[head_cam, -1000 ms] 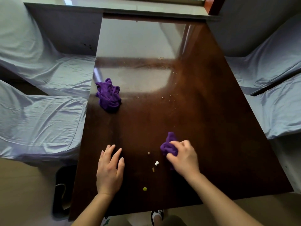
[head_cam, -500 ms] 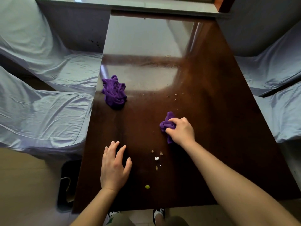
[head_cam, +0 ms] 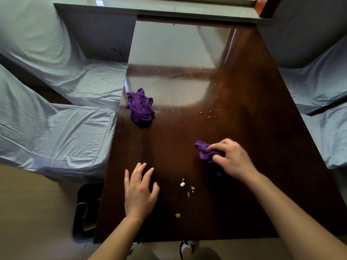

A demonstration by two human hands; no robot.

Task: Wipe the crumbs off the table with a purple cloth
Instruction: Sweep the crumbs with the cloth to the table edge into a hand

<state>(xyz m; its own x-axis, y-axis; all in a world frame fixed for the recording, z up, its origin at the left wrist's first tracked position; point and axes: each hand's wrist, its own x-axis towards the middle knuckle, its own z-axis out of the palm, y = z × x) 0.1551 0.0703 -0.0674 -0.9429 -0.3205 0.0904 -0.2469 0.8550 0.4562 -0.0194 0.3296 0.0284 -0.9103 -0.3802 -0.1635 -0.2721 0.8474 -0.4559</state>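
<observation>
Gleaming with window glare, the dark table (head_cam: 244, 102) hides its far crumbs. Two purple cloths: one crumpled cloth (head_cam: 140, 107) lies loose, the right hand (head_cam: 231, 158) bunches another cloth (head_cam: 205, 152), partly covered. The left hand (head_cam: 139, 192) rests flat, fingers spread. Near crumbs (head_cam: 182, 184) number about six.

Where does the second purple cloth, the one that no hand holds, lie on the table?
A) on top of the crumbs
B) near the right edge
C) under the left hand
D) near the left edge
D: the loose purple cloth lies bunched near the table's left edge, apart from both hands.
</observation>
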